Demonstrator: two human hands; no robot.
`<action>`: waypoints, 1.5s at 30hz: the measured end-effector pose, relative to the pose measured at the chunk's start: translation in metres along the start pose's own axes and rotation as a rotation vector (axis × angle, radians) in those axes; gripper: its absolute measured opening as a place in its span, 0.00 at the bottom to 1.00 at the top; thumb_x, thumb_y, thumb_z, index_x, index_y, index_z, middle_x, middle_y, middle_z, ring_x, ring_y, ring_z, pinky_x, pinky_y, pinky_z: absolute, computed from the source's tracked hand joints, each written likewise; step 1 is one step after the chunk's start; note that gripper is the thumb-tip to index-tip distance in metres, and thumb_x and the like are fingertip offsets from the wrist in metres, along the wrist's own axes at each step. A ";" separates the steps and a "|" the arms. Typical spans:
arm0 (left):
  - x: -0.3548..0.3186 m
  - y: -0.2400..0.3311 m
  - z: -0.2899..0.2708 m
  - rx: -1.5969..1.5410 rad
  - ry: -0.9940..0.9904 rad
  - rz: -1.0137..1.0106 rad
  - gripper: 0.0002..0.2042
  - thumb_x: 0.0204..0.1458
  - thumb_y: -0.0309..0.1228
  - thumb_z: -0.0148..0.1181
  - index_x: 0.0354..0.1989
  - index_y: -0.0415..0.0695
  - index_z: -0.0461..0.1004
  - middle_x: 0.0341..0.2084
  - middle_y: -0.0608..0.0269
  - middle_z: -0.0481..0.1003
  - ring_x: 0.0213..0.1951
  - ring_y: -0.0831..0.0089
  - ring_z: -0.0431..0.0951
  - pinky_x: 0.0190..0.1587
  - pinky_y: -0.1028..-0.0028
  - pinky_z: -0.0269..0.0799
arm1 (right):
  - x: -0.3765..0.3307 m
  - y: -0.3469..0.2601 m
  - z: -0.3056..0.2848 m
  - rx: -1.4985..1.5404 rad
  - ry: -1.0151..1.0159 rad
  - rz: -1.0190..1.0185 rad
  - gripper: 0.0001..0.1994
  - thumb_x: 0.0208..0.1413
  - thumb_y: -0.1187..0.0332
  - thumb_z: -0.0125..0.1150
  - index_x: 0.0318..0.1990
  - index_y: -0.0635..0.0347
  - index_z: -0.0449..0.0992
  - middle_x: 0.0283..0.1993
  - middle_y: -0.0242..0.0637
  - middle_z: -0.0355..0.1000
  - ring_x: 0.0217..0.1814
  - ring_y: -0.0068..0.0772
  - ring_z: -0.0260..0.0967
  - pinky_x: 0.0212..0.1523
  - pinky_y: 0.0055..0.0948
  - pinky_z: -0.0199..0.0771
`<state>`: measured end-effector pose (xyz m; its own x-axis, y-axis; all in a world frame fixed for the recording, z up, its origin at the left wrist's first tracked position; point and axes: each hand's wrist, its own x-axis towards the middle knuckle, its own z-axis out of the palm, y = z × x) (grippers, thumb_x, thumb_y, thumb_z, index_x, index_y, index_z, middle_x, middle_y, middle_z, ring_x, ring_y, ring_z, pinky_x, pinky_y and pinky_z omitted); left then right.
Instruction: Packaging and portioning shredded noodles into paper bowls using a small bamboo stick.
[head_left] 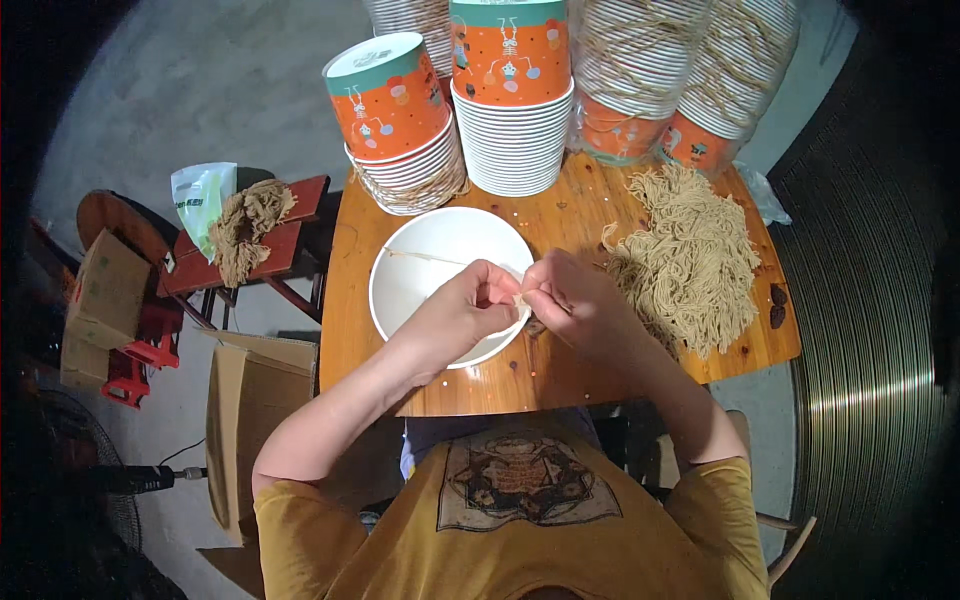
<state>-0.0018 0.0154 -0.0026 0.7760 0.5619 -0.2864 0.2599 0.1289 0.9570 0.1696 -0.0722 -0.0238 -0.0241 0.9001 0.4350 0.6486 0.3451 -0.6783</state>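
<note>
My left hand (455, 315) and my right hand (575, 300) meet above the right side of a large white bowl (408, 290). Both are closed, fingertips pinched together on a small pale end of string (522, 303). A thin beige strand (425, 257) stretches from the left hand across the bowl toward its upper left rim. How the string runs between the fingers is partly hidden. Just right of my right hand lies a big tangled heap of beige string (700, 262) on the wooden table (480, 395).
Stacked orange-and-white paper buckets (512, 130) line the table's far side, some wrapped in plastic with string over them. Left of the table, a red bench (300, 205) bears more string (250, 225) and a plastic bag (203, 195). Cardboard boxes (262, 430) and a fan (115, 480) stand nearby.
</note>
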 end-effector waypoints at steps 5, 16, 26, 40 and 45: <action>-0.002 -0.003 -0.002 0.102 -0.018 0.022 0.05 0.53 0.26 0.56 0.37 0.42 0.69 0.31 0.74 0.67 0.35 0.85 0.65 0.41 0.84 0.61 | 0.001 0.000 0.000 0.043 0.027 0.013 0.06 0.51 0.75 0.58 0.33 0.60 0.67 0.26 0.34 0.64 0.25 0.30 0.65 0.28 0.29 0.67; 0.001 -0.006 -0.005 0.062 -0.041 0.055 0.04 0.54 0.26 0.53 0.35 0.41 0.69 0.30 0.72 0.69 0.34 0.84 0.67 0.40 0.82 0.64 | -0.001 0.006 -0.002 0.317 -0.041 0.232 0.02 0.55 0.74 0.54 0.33 0.60 0.68 0.25 0.27 0.64 0.27 0.17 0.61 0.29 0.22 0.63; 0.002 -0.005 -0.001 -0.020 -0.041 0.076 0.05 0.58 0.30 0.52 0.35 0.42 0.67 0.30 0.71 0.69 0.33 0.84 0.67 0.40 0.82 0.64 | -0.001 0.006 -0.002 0.405 -0.033 0.202 0.02 0.56 0.74 0.52 0.35 0.60 0.66 0.24 0.28 0.63 0.26 0.19 0.61 0.28 0.23 0.64; 0.001 -0.005 0.000 0.016 -0.054 0.124 0.06 0.59 0.30 0.53 0.37 0.42 0.68 0.29 0.72 0.67 0.33 0.84 0.66 0.40 0.81 0.64 | 0.000 0.002 0.001 0.283 0.005 0.216 0.03 0.57 0.73 0.52 0.35 0.60 0.66 0.24 0.30 0.64 0.26 0.21 0.63 0.29 0.26 0.65; 0.004 -0.006 0.001 0.034 -0.035 0.144 0.04 0.57 0.28 0.53 0.37 0.40 0.69 0.28 0.71 0.69 0.32 0.84 0.67 0.37 0.82 0.64 | -0.002 0.010 0.005 0.361 0.009 0.207 0.03 0.56 0.74 0.54 0.37 0.59 0.67 0.22 0.27 0.63 0.22 0.17 0.61 0.24 0.21 0.63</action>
<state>0.0001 0.0157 -0.0094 0.8258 0.5441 -0.1487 0.1634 0.0215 0.9863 0.1725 -0.0690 -0.0341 0.0861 0.9585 0.2718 0.3305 0.2299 -0.9154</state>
